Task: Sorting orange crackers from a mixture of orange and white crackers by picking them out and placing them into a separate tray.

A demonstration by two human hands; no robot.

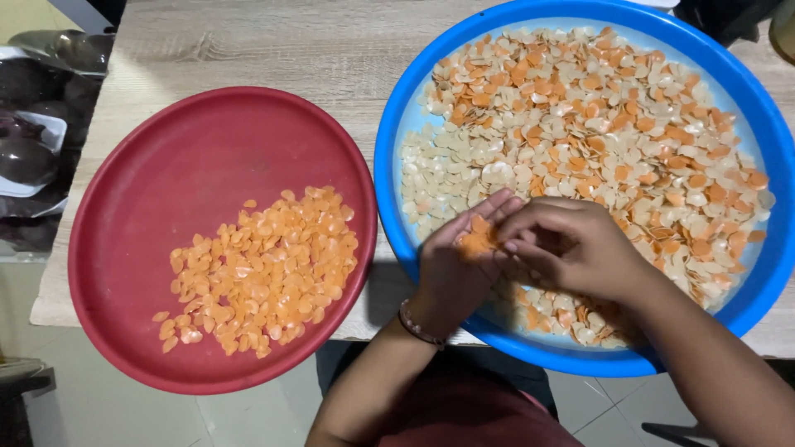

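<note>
A big blue round tray (pixel 389 141) holds a wide layer of mixed white and orange flat chips (pixel 596 124). Over its near left part my left hand (pixel 451 273) is cupped palm up, holding a small heap of orange chips (pixel 476 242). My right hand (pixel 571 248) lies just to the right of it, its fingertips touching those orange chips in my left palm. To the left a red round tray (pixel 166 182) carries a pile of only orange chips (pixel 265 269). A bead bracelet (pixel 414 324) circles my left wrist.
Both trays rest on a light wooden table (pixel 273 45); the red tray overhangs its near edge. Dark plastic packaging (pixel 33 132) lies at the far left beside the table. Tiled floor shows below, and my red-clothed lap (pixel 464 414) is under the table edge.
</note>
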